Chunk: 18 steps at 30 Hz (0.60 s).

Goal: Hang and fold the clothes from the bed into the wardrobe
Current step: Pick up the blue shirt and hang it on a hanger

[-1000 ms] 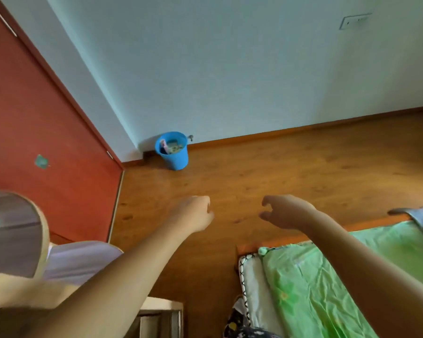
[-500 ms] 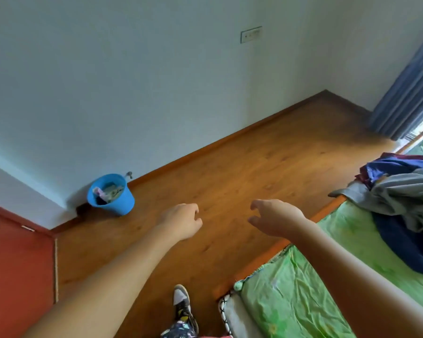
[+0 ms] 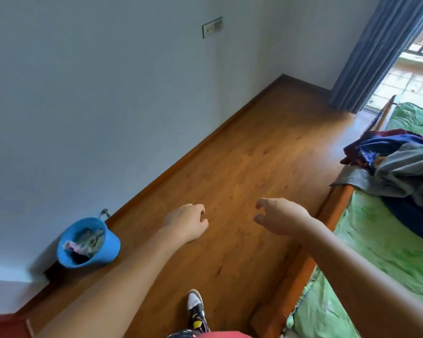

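Both arms are stretched forward over the wooden floor (image 3: 242, 154), with neither hand in contact with anything. The left hand (image 3: 186, 222) is seen from the back with its fingers loosely curled under and nothing held in them. The right hand (image 3: 282, 217) is likewise empty, its fingers and thumb slackly bent towards each other with a gap between them. The two hands are held near one another, level and apart.

The clothes (image 3: 405, 172) are heaped on the bed (image 3: 376, 230) at the right edge of the view, well apart from both hands (a grey garment lies on top, with dark blue and maroon cloth under and behind it). One grey corner is draped over the wooden bed frame (image 3: 300, 267). The bed is covered by a green sheet.

A blue bucket (image 3: 88, 242) holding crumpled scraps is set against the wall at the left. A shoe (image 3: 197, 308) is visible at the bottom, and a blue curtain (image 3: 376, 52) is hung in the far corner.
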### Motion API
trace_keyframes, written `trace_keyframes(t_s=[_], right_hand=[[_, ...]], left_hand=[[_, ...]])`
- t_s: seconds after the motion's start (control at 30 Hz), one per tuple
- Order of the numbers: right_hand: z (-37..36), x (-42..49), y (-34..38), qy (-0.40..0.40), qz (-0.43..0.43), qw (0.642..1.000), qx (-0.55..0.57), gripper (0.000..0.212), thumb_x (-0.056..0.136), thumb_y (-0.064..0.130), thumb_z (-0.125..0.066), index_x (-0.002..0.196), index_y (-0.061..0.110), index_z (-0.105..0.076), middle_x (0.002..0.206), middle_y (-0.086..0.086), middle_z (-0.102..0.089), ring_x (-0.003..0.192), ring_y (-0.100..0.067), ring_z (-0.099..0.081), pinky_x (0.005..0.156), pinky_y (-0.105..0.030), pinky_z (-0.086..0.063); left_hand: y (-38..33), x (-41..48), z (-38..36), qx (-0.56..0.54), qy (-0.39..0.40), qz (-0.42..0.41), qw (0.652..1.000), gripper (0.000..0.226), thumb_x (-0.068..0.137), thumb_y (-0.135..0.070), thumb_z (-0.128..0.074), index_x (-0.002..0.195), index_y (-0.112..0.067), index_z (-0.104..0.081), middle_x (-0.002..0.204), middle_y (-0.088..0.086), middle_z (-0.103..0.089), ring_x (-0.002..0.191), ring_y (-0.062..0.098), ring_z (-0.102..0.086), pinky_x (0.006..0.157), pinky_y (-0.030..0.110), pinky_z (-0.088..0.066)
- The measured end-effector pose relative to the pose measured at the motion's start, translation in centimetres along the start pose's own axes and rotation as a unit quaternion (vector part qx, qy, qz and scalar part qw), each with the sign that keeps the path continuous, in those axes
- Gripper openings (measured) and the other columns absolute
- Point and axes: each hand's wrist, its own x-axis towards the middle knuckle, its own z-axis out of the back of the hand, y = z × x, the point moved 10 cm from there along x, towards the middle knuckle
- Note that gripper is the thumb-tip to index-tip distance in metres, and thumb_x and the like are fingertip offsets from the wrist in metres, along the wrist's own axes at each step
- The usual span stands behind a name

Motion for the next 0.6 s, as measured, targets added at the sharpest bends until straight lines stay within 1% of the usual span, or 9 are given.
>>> trace_keyframes(t_s=[0.03,0.13,0.27,0.33,0.43,0.5,0.6], right_hand=[[0.2,1.1,1.7,0.001,-0.003,1.0,-0.002,0.045,0.098,0.052,-0.051,0.137,0.029,-0.052,0.122,-0.002,-0.065,0.103,-0.024,-0.065,0.083,-0.042,-0.058],[1.2,3.7,5.2,-0.014,-0.014,1.0,-0.005,0.043,0.098,0.052,-0.049,0.134,0.03,-0.052,0.117,0.0,-0.066,0.098,-0.023,-0.065,0.079,-0.041,-0.059],[2.3,5.3,5.4,-0.022,-0.035,0.999,0.003,0.04,0.099,0.05,-0.047,0.133,0.03,-0.054,0.118,0.0,-0.067,0.099,-0.022,-0.065,0.08,-0.042,-0.06],[2.6,5.8,4.5,-0.021,-0.051,0.998,0.02,0.039,0.1,0.05,-0.047,0.133,0.03,-0.055,0.121,0.001,-0.067,0.1,-0.021,-0.065,0.082,-0.041,-0.06],[3.2,6.9,3.1,-0.041,-0.074,0.996,0.04,0.038,0.099,0.05,-0.047,0.131,0.031,-0.056,0.118,0.002,-0.067,0.095,-0.019,-0.064,0.08,-0.039,-0.06],[3.5,7.8,1.7,-0.051,-0.09,0.994,0.045,0.038,0.098,0.052,-0.047,0.13,0.031,-0.056,0.115,0.005,-0.066,0.091,-0.016,-0.062,0.075,-0.035,-0.059],[4.1,9.7,-1.2,-0.06,-0.111,0.99,0.057,0.039,0.098,0.053,-0.048,0.129,0.031,-0.056,0.113,0.006,-0.066,0.085,-0.015,-0.058,0.065,-0.029,-0.052]], left_hand=[[1.8,0.8,0.7,0.002,0.0,-0.003,1.0,0.039,0.099,-0.047,-0.05,0.136,-0.034,-0.053,0.133,-0.008,-0.059,0.107,0.014,-0.063,0.072,0.023,-0.051],[6.1,3.2,2.5,0.011,0.001,-0.008,1.0,0.037,0.099,-0.047,-0.051,0.132,-0.033,-0.055,0.132,-0.008,-0.06,0.104,0.014,-0.063,0.068,0.022,-0.048],[8.0,6.7,4.2,0.019,-0.006,-0.029,0.999,0.034,0.098,-0.048,-0.051,0.128,-0.033,-0.057,0.127,-0.007,-0.061,0.096,0.012,-0.061,0.072,0.024,-0.051],[7.5,8.3,4.5,0.014,0.001,-0.047,0.999,0.033,0.098,-0.048,-0.051,0.127,-0.033,-0.057,0.127,-0.008,-0.06,0.094,0.011,-0.06,0.072,0.024,-0.053],[5.8,10.8,5.2,0.015,0.01,-0.077,0.997,0.034,0.098,-0.048,-0.051,0.129,-0.034,-0.056,0.13,-0.008,-0.059,0.097,0.012,-0.061,0.079,0.028,-0.057],[4.3,12.6,5.7,0.021,0.019,-0.099,0.995,0.036,0.099,-0.047,-0.051,0.132,-0.033,-0.056,0.132,-0.007,-0.059,0.104,0.013,-0.062,0.084,0.031,-0.058],[1.4,15.9,6.4,0.028,0.028,-0.127,0.991,0.036,0.099,-0.047,-0.051,0.132,-0.033,-0.055,0.134,-0.006,-0.058,0.108,0.014,-0.062,0.087,0.032,-0.058]])
